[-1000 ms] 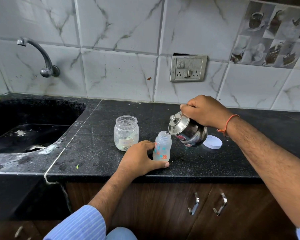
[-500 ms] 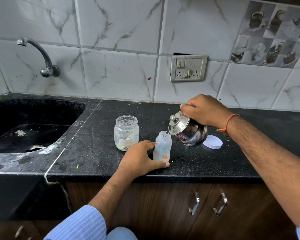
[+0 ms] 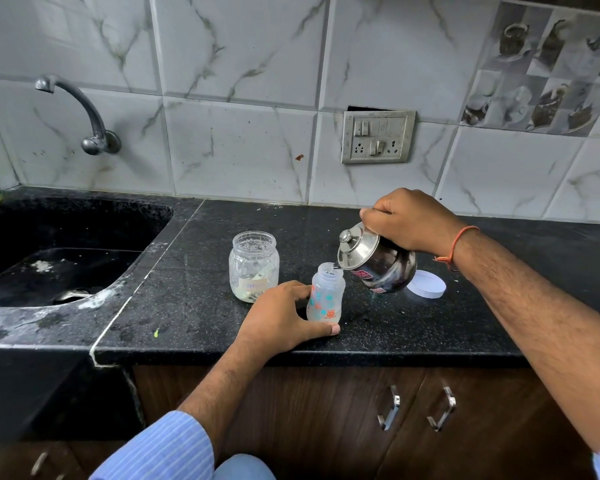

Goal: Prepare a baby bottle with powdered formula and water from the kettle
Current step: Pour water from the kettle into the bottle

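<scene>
Bottle (image 3: 325, 295) upright on counter (image 3: 413, 334) near front edge, my left hand (image 3: 280, 315) around it. Jar (image 3: 254, 266) just left-behind. Kettle (image 3: 378, 260) in my right hand (image 3: 407, 221), tilted over bottle mouth. Lid (image 3: 426, 285) right of kettle. Sink (image 3: 59, 258) far left.

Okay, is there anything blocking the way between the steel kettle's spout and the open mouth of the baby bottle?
Nothing visible. The tilted shiny steel kettle, held by the right hand, has its spout right over the open neck of the translucent printed baby bottle, which the left hand steadies.
</scene>
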Demonstrator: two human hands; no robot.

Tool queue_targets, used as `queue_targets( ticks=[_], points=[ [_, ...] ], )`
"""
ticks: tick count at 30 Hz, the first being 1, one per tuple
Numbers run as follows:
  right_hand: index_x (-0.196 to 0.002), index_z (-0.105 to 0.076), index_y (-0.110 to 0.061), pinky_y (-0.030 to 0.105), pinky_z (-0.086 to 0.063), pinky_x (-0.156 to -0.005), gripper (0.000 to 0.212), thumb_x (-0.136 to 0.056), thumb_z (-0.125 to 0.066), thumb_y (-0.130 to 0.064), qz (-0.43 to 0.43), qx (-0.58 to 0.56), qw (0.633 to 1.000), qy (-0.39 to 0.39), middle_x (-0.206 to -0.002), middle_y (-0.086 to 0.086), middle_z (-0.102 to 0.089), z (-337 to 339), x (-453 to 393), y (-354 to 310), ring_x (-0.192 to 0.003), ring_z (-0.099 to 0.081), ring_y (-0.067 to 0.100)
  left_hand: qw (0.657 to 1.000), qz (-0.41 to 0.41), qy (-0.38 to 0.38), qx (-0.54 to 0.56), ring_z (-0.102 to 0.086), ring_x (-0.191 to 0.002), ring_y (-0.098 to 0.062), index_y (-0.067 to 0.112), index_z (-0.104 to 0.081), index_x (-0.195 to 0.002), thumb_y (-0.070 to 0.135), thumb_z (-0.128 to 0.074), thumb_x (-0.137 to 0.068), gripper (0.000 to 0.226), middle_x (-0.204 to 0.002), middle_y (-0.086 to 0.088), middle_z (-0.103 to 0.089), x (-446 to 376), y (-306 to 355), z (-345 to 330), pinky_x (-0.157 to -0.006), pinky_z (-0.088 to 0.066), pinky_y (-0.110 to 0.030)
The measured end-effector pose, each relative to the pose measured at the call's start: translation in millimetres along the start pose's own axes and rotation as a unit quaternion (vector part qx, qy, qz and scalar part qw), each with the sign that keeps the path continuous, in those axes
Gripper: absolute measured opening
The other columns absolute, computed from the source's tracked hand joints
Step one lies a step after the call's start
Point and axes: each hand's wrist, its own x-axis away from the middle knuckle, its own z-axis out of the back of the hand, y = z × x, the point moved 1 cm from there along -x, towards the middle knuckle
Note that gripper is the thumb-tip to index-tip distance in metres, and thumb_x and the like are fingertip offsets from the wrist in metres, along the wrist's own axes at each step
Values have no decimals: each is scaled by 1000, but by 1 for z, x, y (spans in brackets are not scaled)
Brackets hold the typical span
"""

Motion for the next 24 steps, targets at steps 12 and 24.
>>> queue_targets(
  ticks=[12, 24],
  points=[
    [-55, -47, -15, 34, -30, -56, 51, -100, -58, -35, 4, 4, 1000, 3, -60, 14, -53, 0, -2, 0, -58, -42, 22, 1000, 0, -6, -2, -65, -105, 7, 43, -80, -121, 88, -80, -60, 75, -112, 26, -70, -1, -1, -1, -86, -52, -20],
    [-52, -43, -16, 34, -27, -54, 54, -100, -58, -37, 7, 18, 1000, -1, -54, 2, -44, 1, -4, 0, -54, -37, 20, 1000, 1, -5, -1, -64, -105, 8, 44, -80, -122, 90, -77, -58, 78, -113, 27, -70, -1, -1, -1, -84, -49, -18]
  ],
)
